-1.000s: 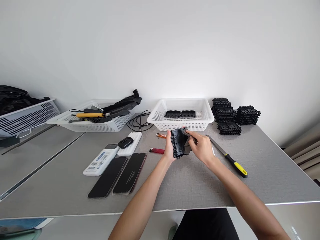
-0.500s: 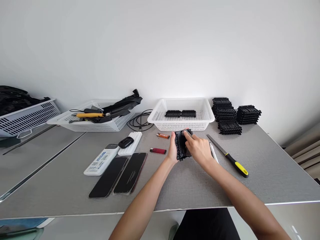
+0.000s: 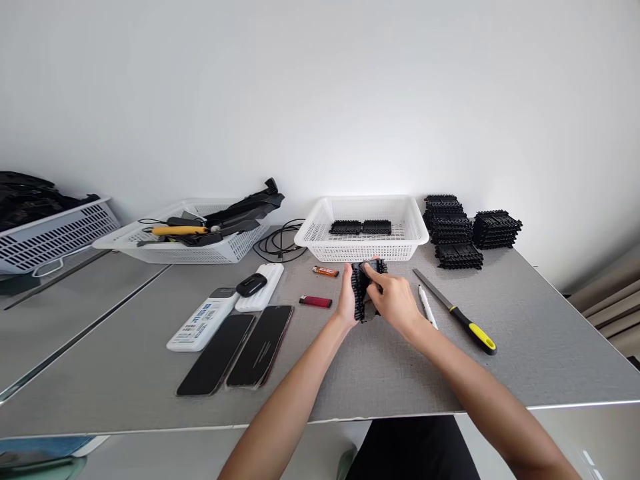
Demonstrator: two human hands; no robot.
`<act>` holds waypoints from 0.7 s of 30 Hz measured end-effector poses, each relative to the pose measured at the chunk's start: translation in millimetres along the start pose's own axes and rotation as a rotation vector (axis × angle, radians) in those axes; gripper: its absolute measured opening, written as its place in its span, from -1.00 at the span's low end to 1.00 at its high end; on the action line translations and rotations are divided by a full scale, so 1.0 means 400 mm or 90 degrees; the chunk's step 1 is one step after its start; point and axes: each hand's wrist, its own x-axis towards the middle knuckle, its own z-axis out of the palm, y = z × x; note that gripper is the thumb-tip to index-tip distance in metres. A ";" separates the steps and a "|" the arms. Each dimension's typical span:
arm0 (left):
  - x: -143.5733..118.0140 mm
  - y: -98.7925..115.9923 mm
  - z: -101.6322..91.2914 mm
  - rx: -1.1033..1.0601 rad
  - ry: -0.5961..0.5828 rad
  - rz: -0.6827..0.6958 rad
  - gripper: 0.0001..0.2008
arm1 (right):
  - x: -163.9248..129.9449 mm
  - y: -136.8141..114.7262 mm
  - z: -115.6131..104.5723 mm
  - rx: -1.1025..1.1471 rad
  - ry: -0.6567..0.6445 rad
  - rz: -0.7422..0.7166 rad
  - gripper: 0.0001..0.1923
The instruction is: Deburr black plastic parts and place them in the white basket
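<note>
The person is holding a black ribbed plastic part (image 3: 364,293) between both hands, just above the grey table (image 3: 525,333), a little back from the middle of its near edge and just in front of the white basket (image 3: 320,235). The left hand (image 3: 347,301) is gripping the part along its left side, thumb and fingers closed around that edge. The right hand (image 3: 395,301) is lying over the part's right side and top, its fingers curled onto the upper end, so it too is closed on the part. The part is standing roughly on edge, its long axis running from the near edge of the table toward the far edge, tilted slightly. Both hands are touching it, neither clearly nearer than the other.

Two similar black pieces (image 3: 361,227) are lying flat inside the basket, directly beyond the hands. Stacks of the same parts (image 3: 470,231) are sitting near the far right corner of the table. A file with a yellow-tipped handle (image 3: 457,313) and a white pen (image 3: 427,305) are lying just right of the right hand. Two lighters (image 3: 320,287) are lying left of the left hand, with two phones (image 3: 237,350) further toward the left edge.
</note>
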 end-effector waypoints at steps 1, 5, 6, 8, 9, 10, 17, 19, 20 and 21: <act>-0.001 0.001 0.000 -0.001 0.002 0.001 -0.33 | -0.001 -0.004 0.000 -0.029 -0.014 0.007 -0.49; -0.007 0.008 0.005 -0.003 0.008 0.014 -0.35 | -0.004 -0.016 -0.005 -0.078 -0.064 0.006 -0.46; -0.008 0.010 0.007 -0.004 0.008 0.015 -0.35 | -0.005 -0.018 -0.006 -0.079 -0.072 0.004 -0.46; -0.008 0.015 0.008 -0.009 0.012 0.015 -0.35 | -0.008 -0.022 -0.009 -0.078 -0.087 0.006 -0.46; -0.007 0.018 0.007 -0.012 0.019 0.018 -0.35 | -0.010 -0.024 -0.010 -0.078 -0.098 0.006 -0.46; -0.005 0.021 0.006 -0.015 0.031 0.024 -0.35 | -0.013 -0.026 -0.010 -0.079 -0.110 0.005 -0.46; 0.001 0.032 -0.005 -0.028 0.096 0.040 -0.39 | -0.020 -0.028 -0.012 -0.111 -0.155 -0.013 -0.50; 0.001 0.034 -0.005 -0.029 0.085 0.041 -0.39 | -0.019 -0.024 -0.014 -0.113 -0.151 -0.021 -0.51; 0.001 0.036 -0.004 -0.028 0.080 0.045 -0.38 | -0.020 -0.023 -0.013 -0.113 -0.151 -0.026 -0.51; 0.001 0.039 -0.004 -0.027 0.079 0.053 -0.37 | -0.022 -0.023 -0.012 -0.114 -0.154 -0.032 -0.51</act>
